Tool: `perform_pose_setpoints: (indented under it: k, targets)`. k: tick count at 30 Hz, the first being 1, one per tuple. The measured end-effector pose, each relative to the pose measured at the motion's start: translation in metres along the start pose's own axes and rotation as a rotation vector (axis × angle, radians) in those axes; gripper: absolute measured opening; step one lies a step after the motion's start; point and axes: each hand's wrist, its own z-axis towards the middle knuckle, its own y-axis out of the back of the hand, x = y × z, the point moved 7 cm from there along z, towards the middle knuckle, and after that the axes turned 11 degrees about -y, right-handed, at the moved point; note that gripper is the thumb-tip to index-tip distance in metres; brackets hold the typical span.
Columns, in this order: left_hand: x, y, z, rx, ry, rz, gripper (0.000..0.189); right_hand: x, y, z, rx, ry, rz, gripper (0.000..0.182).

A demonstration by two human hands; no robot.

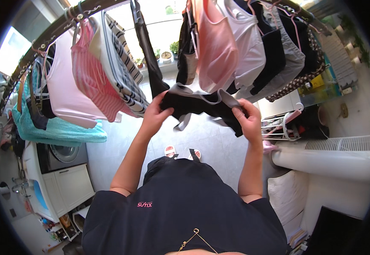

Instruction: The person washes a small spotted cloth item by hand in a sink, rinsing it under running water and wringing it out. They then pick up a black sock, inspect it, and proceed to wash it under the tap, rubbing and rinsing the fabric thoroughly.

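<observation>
A black cloth garment with grey trim (200, 102) is stretched between my two hands, in front of the hanging clothes. My left hand (157, 113) pinches its left end between thumb and fingers. The right end is gripped by my right hand (247, 116). Above it, a dark rail (57, 27) bears hangers with a pink sleeveless top (67, 86), a pink striped garment (89, 73) and a striped cloth (118, 63) at left. To the right hang a peach top (215, 51), a white top (245, 44) and several dark garments.
A turquoise towel (60, 130) hangs low at left, above a washing machine (64, 153) and a white cabinet (73, 183). At right stand a white wire rack (279, 127) and a white ribbed radiator or vent (341, 145). Potted plants (166, 56) line the windowsill.
</observation>
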Motion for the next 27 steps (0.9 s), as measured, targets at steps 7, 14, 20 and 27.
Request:
perform_pose_setpoints:
  k: [7,14,20,27]
  targets:
    - [-0.066,-0.018,0.007,-0.028,-0.307,0.444,0.098,0.059,-0.068,0.046,0.346,0.165,-0.346,0.02]
    - [-0.054,0.004,0.035,-0.071,-0.198,0.193,0.052,0.06,-0.053,0.068,0.323,-0.006,-0.315,0.014]
    - [-0.09,-0.025,0.051,0.335,-0.286,0.155,0.039,0.063,-0.038,0.049,-0.002,0.202,-0.589,0.065]
    - [-0.096,-0.047,0.074,0.236,-0.478,0.179,0.064,0.02,-0.074,0.043,0.138,-0.063,-0.246,0.038]
